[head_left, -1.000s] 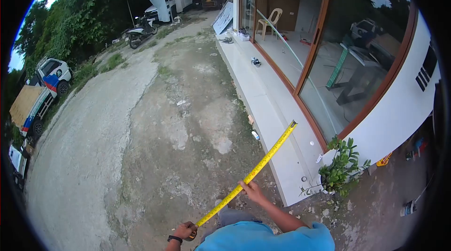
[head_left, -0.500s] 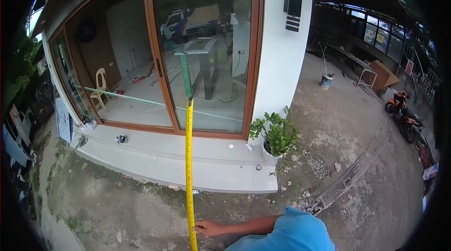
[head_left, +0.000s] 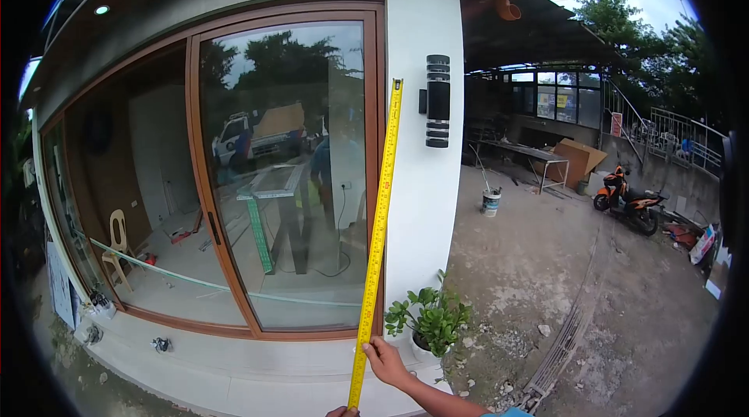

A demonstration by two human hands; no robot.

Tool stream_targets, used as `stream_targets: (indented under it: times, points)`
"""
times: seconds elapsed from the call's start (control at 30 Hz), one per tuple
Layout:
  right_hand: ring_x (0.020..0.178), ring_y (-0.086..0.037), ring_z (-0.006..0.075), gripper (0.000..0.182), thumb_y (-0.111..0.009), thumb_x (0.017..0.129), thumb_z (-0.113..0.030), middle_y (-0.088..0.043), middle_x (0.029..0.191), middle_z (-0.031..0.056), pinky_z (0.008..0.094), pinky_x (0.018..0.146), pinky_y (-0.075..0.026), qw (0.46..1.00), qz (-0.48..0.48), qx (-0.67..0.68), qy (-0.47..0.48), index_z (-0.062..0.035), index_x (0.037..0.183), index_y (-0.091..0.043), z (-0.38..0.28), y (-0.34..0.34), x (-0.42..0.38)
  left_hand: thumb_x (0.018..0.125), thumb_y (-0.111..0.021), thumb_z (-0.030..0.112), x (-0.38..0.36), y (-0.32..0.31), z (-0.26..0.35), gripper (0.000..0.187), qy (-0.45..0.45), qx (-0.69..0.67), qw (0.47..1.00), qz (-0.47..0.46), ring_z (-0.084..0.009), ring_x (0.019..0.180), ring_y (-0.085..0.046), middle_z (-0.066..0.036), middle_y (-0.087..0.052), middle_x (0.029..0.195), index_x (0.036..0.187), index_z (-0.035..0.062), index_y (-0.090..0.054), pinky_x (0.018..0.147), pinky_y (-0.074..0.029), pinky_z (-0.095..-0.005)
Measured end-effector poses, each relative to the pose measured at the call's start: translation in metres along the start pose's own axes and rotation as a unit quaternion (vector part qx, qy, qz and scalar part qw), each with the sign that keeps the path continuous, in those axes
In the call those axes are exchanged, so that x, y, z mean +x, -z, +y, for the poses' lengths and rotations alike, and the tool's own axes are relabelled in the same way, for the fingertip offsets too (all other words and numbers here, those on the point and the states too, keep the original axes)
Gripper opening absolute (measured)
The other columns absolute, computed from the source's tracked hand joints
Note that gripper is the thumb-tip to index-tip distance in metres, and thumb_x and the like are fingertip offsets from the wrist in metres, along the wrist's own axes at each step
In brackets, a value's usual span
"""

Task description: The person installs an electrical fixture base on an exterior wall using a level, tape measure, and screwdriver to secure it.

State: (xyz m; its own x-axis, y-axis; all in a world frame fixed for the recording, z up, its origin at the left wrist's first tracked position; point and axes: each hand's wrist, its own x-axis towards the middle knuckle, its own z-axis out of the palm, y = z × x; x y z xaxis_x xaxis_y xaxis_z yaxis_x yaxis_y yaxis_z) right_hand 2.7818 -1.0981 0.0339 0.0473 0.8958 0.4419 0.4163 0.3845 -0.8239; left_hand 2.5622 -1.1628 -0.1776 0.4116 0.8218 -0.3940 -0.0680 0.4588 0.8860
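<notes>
A long yellow tape measure blade [head_left: 381, 222] rises stiffly from the bottom of the view, leaning slightly right. Its dark hooked tip stands beside the black wall lamp [head_left: 438, 101], in front of the white pillar. My right hand [head_left: 386, 361] pinches the blade's right edge low down, thumb and fingers closed. At the bottom edge, only the fingers of my left hand [head_left: 342, 412] show, closed at the blade's lower end; the tape's case is out of view. Behind the blade is the brown-framed sliding glass door [head_left: 289, 331].
A potted plant [head_left: 431, 322] stands at the pillar's foot on the pale tiled step [head_left: 234, 366]. Further right are a bucket [head_left: 491, 202], a work table [head_left: 523, 150] and an orange-black motorcycle [head_left: 628, 200]. Inside the doorway is a beige plastic chair [head_left: 117, 241].
The view has tilted up and turned. The tape's tip has moved up and right, from before the glass to the pillar. My right hand has risen on the blade; my left fingers now show.
</notes>
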Motion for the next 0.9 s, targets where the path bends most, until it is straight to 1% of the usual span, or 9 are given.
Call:
stream_targets:
  times: [0.07, 0.23, 0.3, 0.33, 0.43, 0.5, 0.63, 0.73, 0.9]
  points:
    - [0.068, -0.065, 0.0250, 0.022, -0.058, 0.101, -0.019, -0.065, 0.077, 0.0161, 0.0341, 0.063, -0.049, 0.997, 0.035, -0.049, 0.056, 0.0020, 0.104, -0.063, 0.036, 0.003, 0.010, 0.100, -0.063, 0.028, 0.034, -0.050, 0.098, 0.028, -0.084, 0.078, 0.992, 0.058, -0.0104, 0.080, -0.065, -0.004, -0.071, 0.091, 0.100, 0.0003, -0.070, 0.073, -0.053, -0.0266]
    - [0.060, -0.065, 0.0300, 0.022, -0.058, 0.100, -0.018, -0.064, 0.070, 0.0178, 0.0384, 0.057, -0.049, 0.992, 0.070, -0.087, 0.053, 0.0016, 0.094, -0.066, 0.053, 0.033, 0.091, 0.103, -0.059, 0.031, 0.125, -0.077, 0.187, 0.032, -0.140, 0.061, 0.988, 0.004, -0.0091, 0.081, -0.063, -0.001, -0.067, 0.093, 0.110, 0.0006, -0.066, 0.073, -0.051, -0.0257]
    - [0.053, -0.054, 0.0166, 0.022, -0.059, 0.100, -0.016, -0.057, 0.062, 0.0127, 0.0339, 0.052, -0.043, 0.989, 0.115, -0.062, 0.064, 0.0025, 0.089, -0.063, 0.046, 0.051, 0.136, 0.098, -0.065, 0.037, 0.152, -0.087, 0.201, 0.036, -0.137, 0.022, 0.990, 0.004, -0.0093, 0.077, -0.063, -0.001, -0.069, 0.089, 0.107, 0.0020, -0.070, 0.070, -0.051, -0.0252]
    - [0.055, -0.047, 0.0093, 0.024, -0.058, 0.101, -0.016, -0.053, 0.060, 0.0075, 0.0311, 0.051, -0.040, 0.987, 0.133, -0.055, 0.076, 0.0037, 0.087, -0.062, 0.030, 0.064, 0.159, 0.102, -0.059, 0.039, 0.170, -0.084, 0.199, 0.038, -0.134, 0.052, 0.989, -0.021, -0.0067, 0.081, -0.060, 0.001, -0.067, 0.093, 0.113, 0.0037, -0.067, 0.074, -0.048, -0.0227]
    - [0.058, -0.045, 0.0061, 0.028, -0.053, 0.104, -0.015, -0.053, 0.061, 0.0020, 0.0285, 0.052, -0.039, 0.976, 0.185, -0.028, 0.110, 0.0029, 0.083, -0.057, 0.006, 0.100, 0.234, 0.101, -0.058, 0.048, 0.199, -0.082, 0.194, 0.043, -0.125, 0.083, 0.986, -0.076, -0.0077, 0.082, -0.053, 0.002, -0.060, 0.089, 0.111, 0.0072, -0.066, 0.074, -0.044, -0.0245]
    - [0.069, -0.042, 0.0056, 0.031, -0.048, 0.108, -0.020, -0.051, 0.073, -0.0001, 0.0253, 0.061, -0.039, 0.968, 0.198, 0.038, 0.147, 0.0004, 0.085, -0.053, 0.005, 0.119, 0.285, 0.099, -0.056, 0.055, 0.219, -0.078, 0.177, 0.051, -0.147, 0.148, 0.974, -0.086, -0.0094, 0.082, -0.053, -0.001, -0.060, 0.091, 0.117, 0.0087, -0.066, 0.074, -0.043, -0.0256]
    - [0.071, -0.042, 0.0066, 0.031, -0.047, 0.109, -0.023, -0.051, 0.076, 0.0004, 0.0254, 0.063, -0.039, 0.949, 0.236, -0.014, 0.208, 0.0008, 0.090, -0.053, 0.012, 0.162, 0.363, 0.100, -0.055, 0.052, 0.261, -0.076, 0.171, 0.048, -0.131, 0.127, 0.975, -0.124, -0.0103, 0.081, -0.053, -0.001, -0.059, 0.085, 0.112, 0.0067, -0.066, 0.074, -0.045, -0.0286]
    - [0.074, -0.047, 0.0080, 0.029, -0.047, 0.109, -0.023, -0.056, 0.082, 0.0030, 0.0252, 0.067, -0.042, 0.946, 0.237, -0.033, 0.220, 0.0022, 0.098, -0.056, 0.022, 0.167, 0.400, 0.100, -0.056, 0.050, 0.287, -0.092, 0.217, 0.046, -0.213, 0.184, 0.956, -0.087, -0.0097, 0.079, -0.054, 0.000, -0.060, 0.084, 0.107, 0.0061, -0.067, 0.072, -0.045, -0.0284]
    - [0.079, -0.057, 0.0115, 0.027, -0.047, 0.108, -0.020, -0.063, 0.092, 0.0079, 0.0286, 0.070, -0.048, 0.957, 0.217, -0.048, 0.185, 0.0029, 0.120, -0.056, 0.022, 0.152, 0.435, 0.102, -0.057, 0.044, 0.383, -0.105, 0.291, 0.041, -0.232, 0.071, 0.964, -0.108, -0.0088, 0.077, -0.055, 0.001, -0.062, 0.083, 0.105, 0.0047, -0.067, 0.070, -0.045, -0.0271]
